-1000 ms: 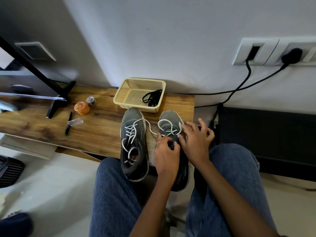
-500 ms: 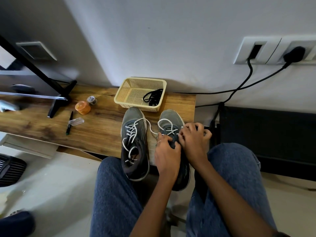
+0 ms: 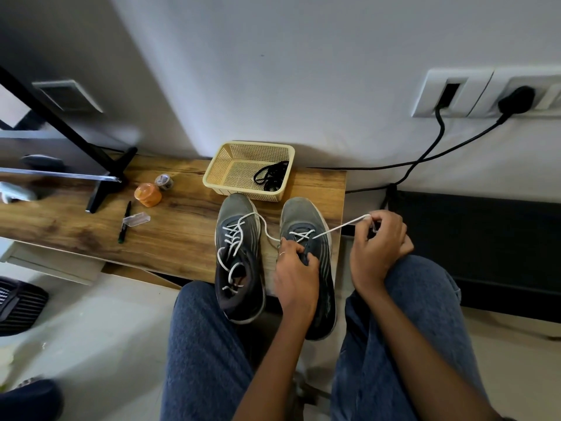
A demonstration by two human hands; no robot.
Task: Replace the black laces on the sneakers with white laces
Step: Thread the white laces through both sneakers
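Lace (image 3: pixel 340 228) is pinched taut by right hand (image 3: pixel 378 247); shoe (image 3: pixel 315 253) gripped by left hand (image 3: pixel 296 275). Slack should be drawn evenly, shoe steadied.

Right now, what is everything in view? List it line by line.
sneakers: 2, grey, side by side on the bench
white laces: threaded in both sneakers
black laces: a bundle, in the basket
basket: 1, cream, behind the sneakers
bench: 1, wood
orange jar: 1, on the bench's left part
pen: 1, black
plugs: 2, black, wall sockets
left hand: on the right sneaker
right hand: fingers pinch a white lace
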